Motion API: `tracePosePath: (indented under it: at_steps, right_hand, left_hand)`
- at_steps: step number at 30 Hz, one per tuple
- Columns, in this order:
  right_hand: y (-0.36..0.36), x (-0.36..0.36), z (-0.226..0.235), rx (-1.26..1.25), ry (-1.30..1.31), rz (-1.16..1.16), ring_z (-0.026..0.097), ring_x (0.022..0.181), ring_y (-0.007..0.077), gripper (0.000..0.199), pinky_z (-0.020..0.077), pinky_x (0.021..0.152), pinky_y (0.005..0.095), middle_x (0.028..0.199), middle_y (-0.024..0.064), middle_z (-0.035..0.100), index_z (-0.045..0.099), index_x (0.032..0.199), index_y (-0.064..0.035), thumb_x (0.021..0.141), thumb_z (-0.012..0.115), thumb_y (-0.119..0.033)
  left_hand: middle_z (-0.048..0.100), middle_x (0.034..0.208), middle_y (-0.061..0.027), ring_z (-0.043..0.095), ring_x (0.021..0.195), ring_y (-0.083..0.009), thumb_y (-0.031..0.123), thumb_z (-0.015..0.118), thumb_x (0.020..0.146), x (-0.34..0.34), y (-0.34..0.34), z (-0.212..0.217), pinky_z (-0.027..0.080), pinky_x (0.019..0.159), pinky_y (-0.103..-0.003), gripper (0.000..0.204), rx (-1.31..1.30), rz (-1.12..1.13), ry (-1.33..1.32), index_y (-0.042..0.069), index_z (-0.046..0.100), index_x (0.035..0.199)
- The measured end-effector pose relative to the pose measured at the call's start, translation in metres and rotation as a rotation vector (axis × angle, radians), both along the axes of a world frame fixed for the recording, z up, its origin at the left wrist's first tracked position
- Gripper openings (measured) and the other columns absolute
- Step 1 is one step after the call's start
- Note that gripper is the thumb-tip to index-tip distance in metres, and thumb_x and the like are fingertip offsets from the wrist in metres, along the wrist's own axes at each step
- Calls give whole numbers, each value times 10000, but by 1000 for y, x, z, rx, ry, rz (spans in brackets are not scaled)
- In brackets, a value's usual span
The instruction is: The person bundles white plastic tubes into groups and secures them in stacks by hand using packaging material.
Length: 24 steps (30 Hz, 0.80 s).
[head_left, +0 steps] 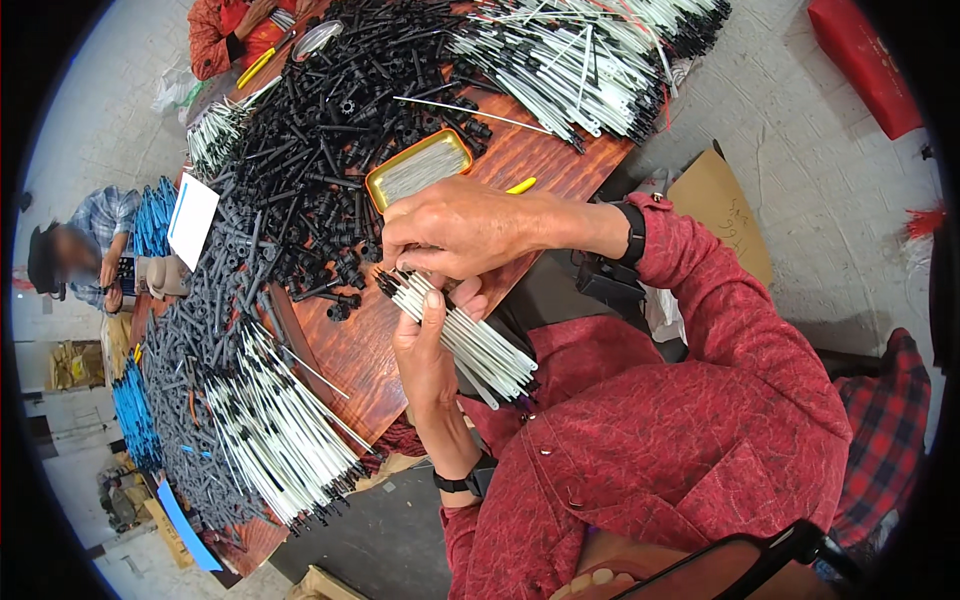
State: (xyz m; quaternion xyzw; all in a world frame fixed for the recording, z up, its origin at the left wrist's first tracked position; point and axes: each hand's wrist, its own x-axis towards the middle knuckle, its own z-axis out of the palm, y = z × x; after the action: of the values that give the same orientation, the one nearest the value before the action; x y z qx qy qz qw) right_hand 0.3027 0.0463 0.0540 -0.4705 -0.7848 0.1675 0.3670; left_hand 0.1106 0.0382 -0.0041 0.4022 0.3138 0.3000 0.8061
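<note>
My left hand (425, 350) is wrapped round a bundle of thin white rods (475, 345) with black fittings at their ends. The bundle slants over my lap. Over its upper end, my right hand (455, 225) bends down with fingers pinched together at the black tips; what they hold is hidden behind the knuckles. Just past the right hand, an open orange-rimmed tin (420, 168) full of thin metal pins stands on the wooden table (350, 365).
Heaps of black plastic fittings (310, 140) and grey ones (205, 330) cover much of the table. White rods lie in piles at the near left (285, 430) and far right (575, 70). Co-workers sit at the far edge (225, 40) and left (100, 235). A cardboard box (720, 210) stands at right.
</note>
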Motion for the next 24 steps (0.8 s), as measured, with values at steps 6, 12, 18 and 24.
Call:
tracePosePath:
  at_steps: [6,12,18,24]
  right_hand:
    - [-3,-4,-1,-22,71,-10,645,814,268,143,506,691,380,857,83,650,682,925,-54,865,611,-163]
    - [-3,2,-7,-409,401,49,670,765,256,199,514,677,367,830,109,679,698,946,-34,838,571,-142]
    - [1,1,-6,-147,218,32,682,729,214,203,516,659,340,813,101,681,687,947,-9,844,573,-140]
    - [3,1,-4,-393,362,92,639,764,218,156,486,661,359,815,72,638,688,944,-36,875,596,-142]
  left_hand:
    - [662,1105,-201,701,907,-268,190,545,995,0,-2,0,587,810,-365,353,14,24,6,-35,525,1266]
    - [672,1068,-212,701,896,-267,195,554,991,3,-6,6,584,813,-367,354,-13,17,13,-33,529,1260]
    - [672,1066,-224,699,898,-269,209,563,987,1,-3,5,582,819,-372,371,-7,5,31,-39,523,1260]
    - [671,1072,-220,699,908,-276,213,559,988,0,3,5,582,821,-379,373,-27,-18,18,-33,520,1266]
